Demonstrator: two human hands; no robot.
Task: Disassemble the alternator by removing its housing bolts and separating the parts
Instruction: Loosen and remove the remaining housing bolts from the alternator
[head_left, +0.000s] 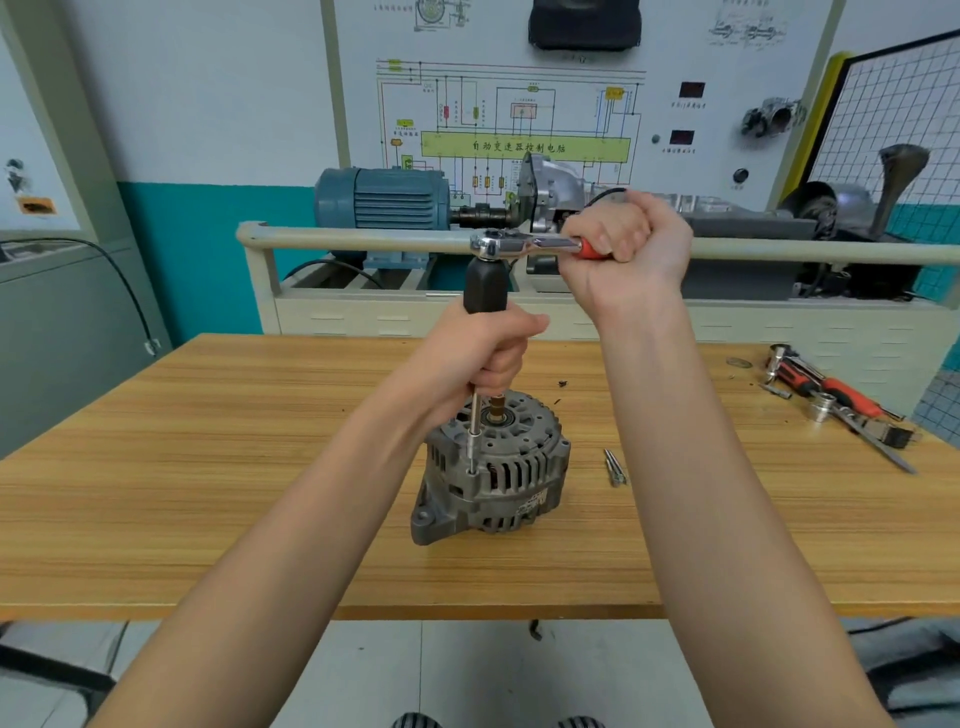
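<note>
Two bare forearms reached from the near edge toward the grey cast-aluminium alternator (491, 467), which stood shaft-up on the wooden workbench (208, 519), near its middle. Rising from a housing bolt (471, 470) on the alternator's left shoulder was a slim steel extension bar with a black plastic grip (484, 291). The left hand (485, 358) was clamped round the lower part of that grip, keeping the bar upright. The right hand (623, 234) was closed in a fist round the red handle of a chrome ratchet wrench (524, 243), whose head sat on top of the grip, the handle pointing right.

Risk, as judged: the tool stack stood tall and the alternator rested unclamped, so a hard pull on the ratchet could tilt the bar, let the bit slip out of the bolt head and round it, or tip the whole unit over. Steady downward pressure from the left hand would guard against this.

Surroundings: two loose silver bolts (614, 467) lay just right of the alternator. Well apart, at the far right of the bench, lay a cluster of red-handled tools and sockets (836, 400). Beyond the bench stood a blue electric motor (382, 200) on a training rig, behind a pale rail that nothing on the bench touched. No object obstructed the ratchet's swing.
</note>
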